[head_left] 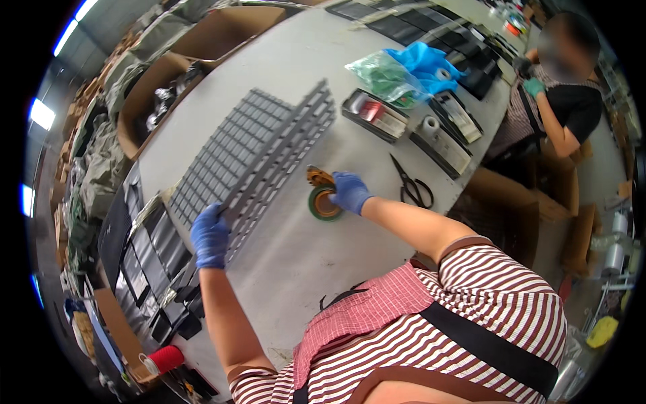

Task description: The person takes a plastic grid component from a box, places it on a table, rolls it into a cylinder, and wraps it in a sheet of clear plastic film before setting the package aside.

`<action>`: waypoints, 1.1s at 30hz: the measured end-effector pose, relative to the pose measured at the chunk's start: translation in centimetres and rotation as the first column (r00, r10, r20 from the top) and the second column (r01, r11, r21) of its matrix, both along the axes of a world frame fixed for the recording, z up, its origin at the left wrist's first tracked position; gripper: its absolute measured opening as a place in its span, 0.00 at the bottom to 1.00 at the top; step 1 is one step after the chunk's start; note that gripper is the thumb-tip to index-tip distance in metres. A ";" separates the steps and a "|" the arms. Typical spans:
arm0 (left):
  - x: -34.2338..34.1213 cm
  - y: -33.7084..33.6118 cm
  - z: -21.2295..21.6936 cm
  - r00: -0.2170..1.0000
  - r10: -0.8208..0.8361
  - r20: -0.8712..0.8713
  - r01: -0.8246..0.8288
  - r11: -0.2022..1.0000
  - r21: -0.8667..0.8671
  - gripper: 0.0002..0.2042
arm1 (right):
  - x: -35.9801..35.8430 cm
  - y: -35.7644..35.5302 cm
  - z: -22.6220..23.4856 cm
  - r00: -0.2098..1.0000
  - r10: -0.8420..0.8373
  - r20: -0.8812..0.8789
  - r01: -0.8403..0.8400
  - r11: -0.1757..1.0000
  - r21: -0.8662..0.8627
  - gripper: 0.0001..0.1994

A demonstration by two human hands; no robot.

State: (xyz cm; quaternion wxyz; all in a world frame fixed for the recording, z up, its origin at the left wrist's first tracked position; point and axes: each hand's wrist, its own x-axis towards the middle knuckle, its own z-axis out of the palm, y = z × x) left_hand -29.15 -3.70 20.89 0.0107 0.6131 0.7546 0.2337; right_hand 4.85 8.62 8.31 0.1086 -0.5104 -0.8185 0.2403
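Note:
My left hand (210, 236), in a blue glove, grips the near edge of a grey slatted plastic grille (282, 151) and holds it tilted up on the grey table (296, 60). A second grey grid panel (225, 151) lies flat just behind it. My right hand (350, 192), also in a blue glove, rests on a green roll of tape (323, 203) with an orange dispenser part (319, 176), lying on the table right of the grille.
Black scissors (412, 185) lie right of the tape. Black trays (375, 114) with parts, a green bag (385, 77) and blue gloves (424, 64) sit further back. Cardboard boxes (148, 94) line the left edge. Another person (558, 108) sits at the far right. A red cup (165, 359) stands near left.

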 end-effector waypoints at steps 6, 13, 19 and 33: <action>2.5 -2.7 1.6 0.995 0.028 0.097 -0.023 0.998 -0.058 0.08 | 5.6 -0.6 0.5 0.998 -0.047 0.031 0.053 0.974 -0.221 0.19; 10.3 -8.5 0.6 0.999 -0.031 0.033 0.030 0.999 0.013 0.06 | 17.4 1.2 1.0 0.950 -0.244 0.193 0.269 0.956 -0.114 0.19; 13.6 -15.2 -2.1 0.991 -0.130 -0.035 0.132 0.991 0.033 0.08 | 22.1 4.2 -0.1 0.907 -0.343 0.244 0.353 0.936 0.007 0.20; 12.4 -17.3 -3.3 0.935 -0.134 -0.328 0.080 0.982 -0.172 0.05 | 24.3 5.1 -2.6 0.958 -0.266 0.110 0.260 0.963 0.065 0.19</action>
